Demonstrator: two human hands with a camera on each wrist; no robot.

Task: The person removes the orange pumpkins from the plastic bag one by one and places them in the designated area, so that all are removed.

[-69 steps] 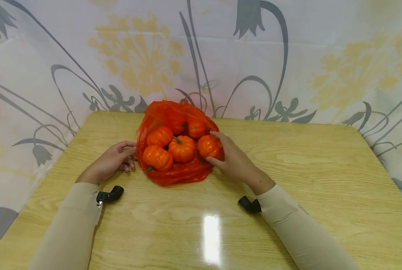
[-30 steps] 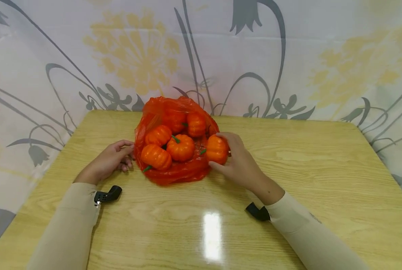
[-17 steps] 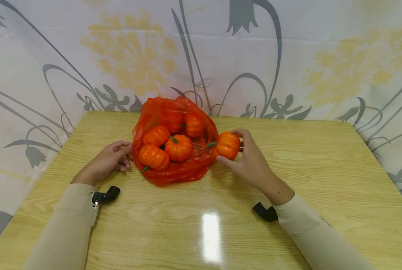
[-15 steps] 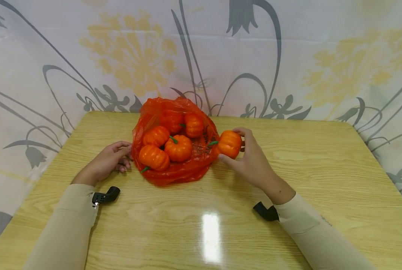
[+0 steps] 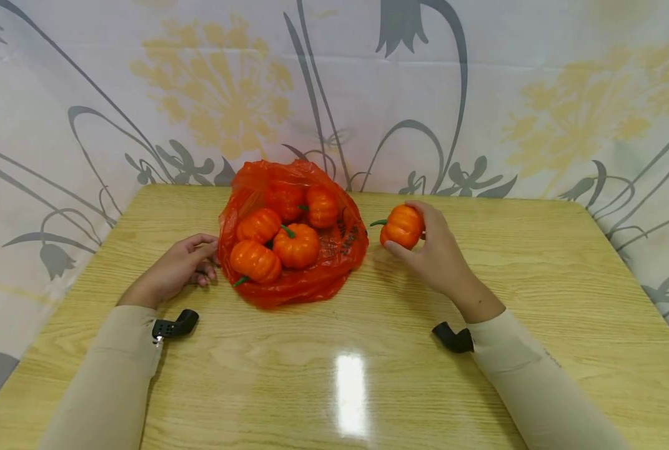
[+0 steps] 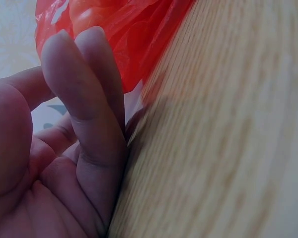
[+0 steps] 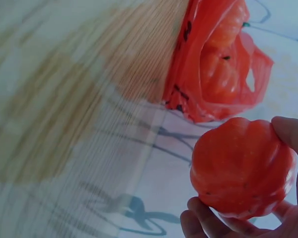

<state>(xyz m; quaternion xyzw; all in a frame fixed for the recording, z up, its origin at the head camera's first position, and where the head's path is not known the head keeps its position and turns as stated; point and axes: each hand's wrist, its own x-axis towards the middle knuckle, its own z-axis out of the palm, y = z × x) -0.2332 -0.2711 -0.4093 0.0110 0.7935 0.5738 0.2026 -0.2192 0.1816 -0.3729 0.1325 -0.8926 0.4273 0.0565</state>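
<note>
In the head view, a thin red plastic bag (image 5: 306, 290) lies wide-mouthed on the table, with several small orange toy pumpkins (image 5: 297, 246) inside. My left hand (image 5: 179, 265) rests beside it, thumb and index fingertip meeting at the bag's left edge; the other fingers are loosely curled, as the left wrist view also shows, with the bag beyond them. To the right of the bag, my right hand (image 5: 441, 253) grips one orange pumpkin (image 5: 404, 225) between thumb and fingers, its green stem pointing left. The right wrist view shows the ribbed underside of this pumpkin (image 7: 243, 166) close up.
Everything lies on a pale wooden table (image 5: 289, 369), whose back edge meets a flower-printed cloth (image 5: 334, 94). A black wrist-camera mount (image 5: 177, 324) sticks out from the left sleeve, another mount (image 5: 452, 337) from the right one.
My right hand has carried its pumpkin out over the bag's right edge, further right and a little back. The bag's right rim has sprung outward. My left hand stays in place.
</note>
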